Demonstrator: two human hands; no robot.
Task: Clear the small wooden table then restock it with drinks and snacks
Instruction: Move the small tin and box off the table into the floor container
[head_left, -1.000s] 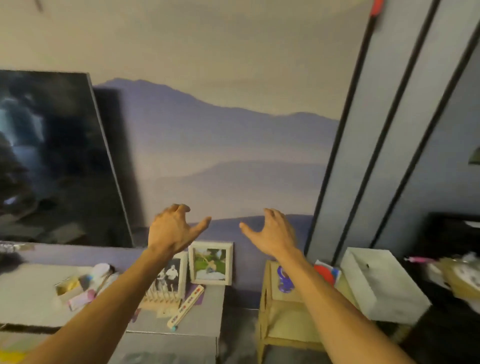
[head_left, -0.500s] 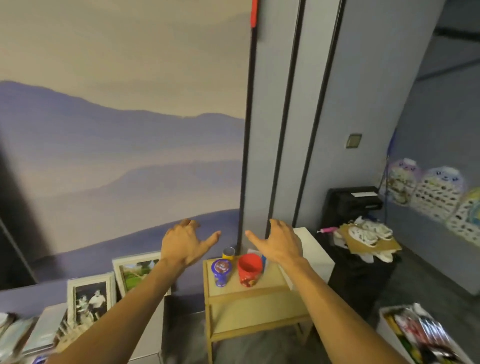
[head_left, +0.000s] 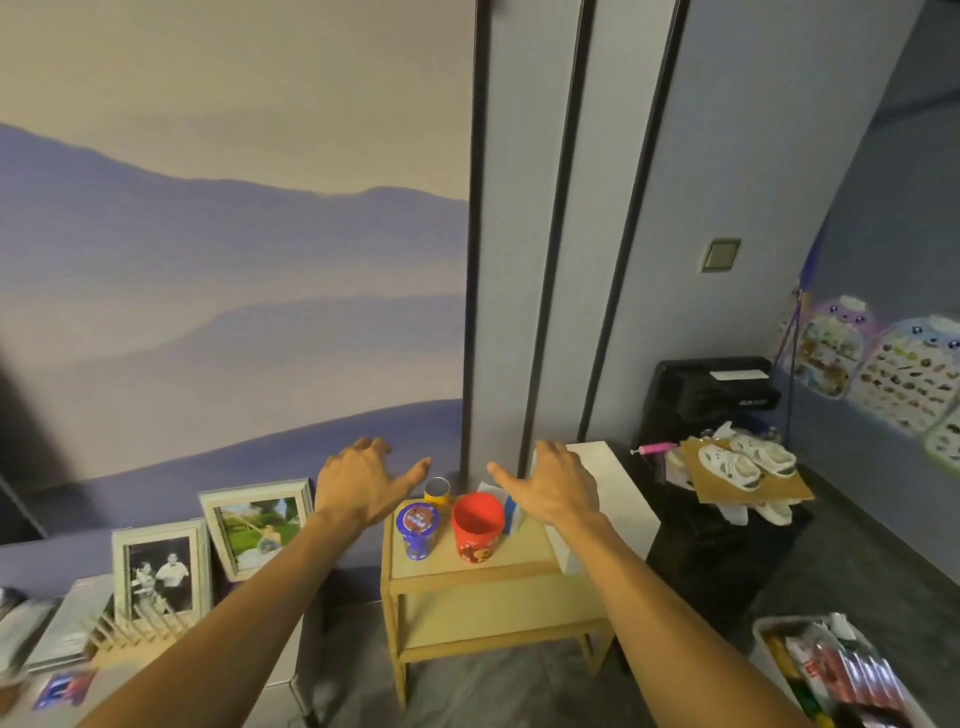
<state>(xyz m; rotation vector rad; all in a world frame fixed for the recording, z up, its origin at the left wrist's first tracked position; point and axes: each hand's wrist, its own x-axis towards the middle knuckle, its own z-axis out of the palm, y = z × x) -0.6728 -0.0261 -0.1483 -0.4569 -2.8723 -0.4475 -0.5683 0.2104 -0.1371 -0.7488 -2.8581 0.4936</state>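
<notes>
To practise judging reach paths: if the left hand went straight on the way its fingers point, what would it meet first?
Probably the wall painted with purple mountains; nothing shows between it and the left hand, though depth is unclear.

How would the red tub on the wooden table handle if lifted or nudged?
The red tub looks like rigid plastic, probably stiff to grip. Upright and narrower at its base, it may tip if pushed sideways, then roll.
</notes>
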